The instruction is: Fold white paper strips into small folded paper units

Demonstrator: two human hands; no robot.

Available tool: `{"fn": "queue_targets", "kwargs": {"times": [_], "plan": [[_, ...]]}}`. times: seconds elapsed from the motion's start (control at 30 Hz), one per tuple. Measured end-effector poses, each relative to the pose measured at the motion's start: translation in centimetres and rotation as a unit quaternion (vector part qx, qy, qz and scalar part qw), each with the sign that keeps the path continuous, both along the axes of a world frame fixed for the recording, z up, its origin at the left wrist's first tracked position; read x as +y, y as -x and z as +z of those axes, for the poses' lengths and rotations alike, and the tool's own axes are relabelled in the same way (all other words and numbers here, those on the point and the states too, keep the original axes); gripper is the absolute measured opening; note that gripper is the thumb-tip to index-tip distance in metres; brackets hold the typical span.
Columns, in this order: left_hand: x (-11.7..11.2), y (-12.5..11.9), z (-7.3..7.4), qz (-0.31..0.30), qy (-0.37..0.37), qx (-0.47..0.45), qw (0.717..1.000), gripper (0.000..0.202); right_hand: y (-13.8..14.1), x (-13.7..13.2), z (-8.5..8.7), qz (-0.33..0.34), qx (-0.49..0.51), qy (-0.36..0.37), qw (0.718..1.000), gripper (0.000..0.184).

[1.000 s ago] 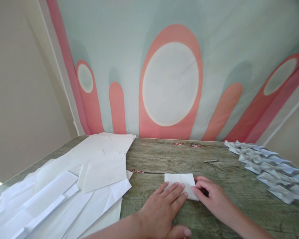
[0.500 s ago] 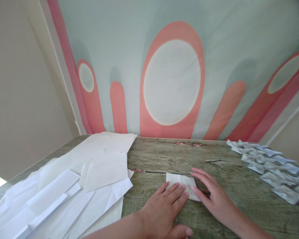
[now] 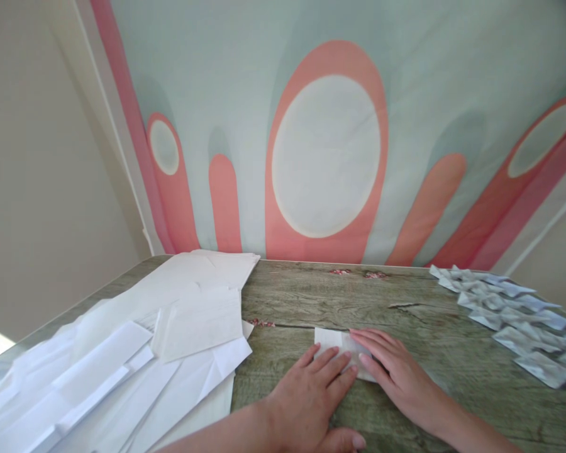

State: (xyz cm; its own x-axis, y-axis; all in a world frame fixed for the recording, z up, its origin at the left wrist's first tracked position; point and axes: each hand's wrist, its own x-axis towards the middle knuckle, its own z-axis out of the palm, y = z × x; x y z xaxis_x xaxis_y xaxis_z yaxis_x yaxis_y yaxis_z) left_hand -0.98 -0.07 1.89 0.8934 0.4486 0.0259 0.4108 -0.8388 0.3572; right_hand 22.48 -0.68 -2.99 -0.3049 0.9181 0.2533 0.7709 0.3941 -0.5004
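Observation:
A small folded piece of white paper lies on the wood-grain table in front of me. My left hand rests flat across its near part, fingers stretched and slightly spread. At the paper's right side is my right hand, its fingers extended over the far right edge. The right thumb sits lower on the paper, with a gap between it and the fingers. Both hands cover much of the sheet, so its folds are partly hidden.
Loose and folded white sheets spread in a pile over the table's left side. Several small folded paper pieces stand in overlapping rows at the right. Behind the wood-grain table rises a patterned pink and grey-green backdrop.
My right hand has moved left, onto the right part of the folded paper. My left hand and the paper have stayed where they were.

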Motion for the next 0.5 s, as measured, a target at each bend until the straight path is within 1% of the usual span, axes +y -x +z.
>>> {"fn": "queue_targets", "kwargs": {"times": [0.13,0.23,0.33,0.5], "plan": [[0.1,0.0,0.0,-0.008,-0.017,0.002,1.000,0.070,0.0,1.2,0.4,0.002,0.063,0.046,0.997,0.036],[0.2,-0.1,-0.1,-0.005,-0.034,0.002,0.999,0.070,0.0,2.2,0.6,0.031,0.098,0.073,0.992,0.036],[0.2,0.0,-0.3,0.000,-0.034,0.002,0.999,0.070,-0.1,2.7,0.3,0.049,0.107,0.071,0.991,0.035],[0.1,-0.2,0.0,0.006,-0.026,0.015,1.000,0.071,-0.3,2.7,-0.3,0.044,0.083,0.049,0.994,0.035]]}}
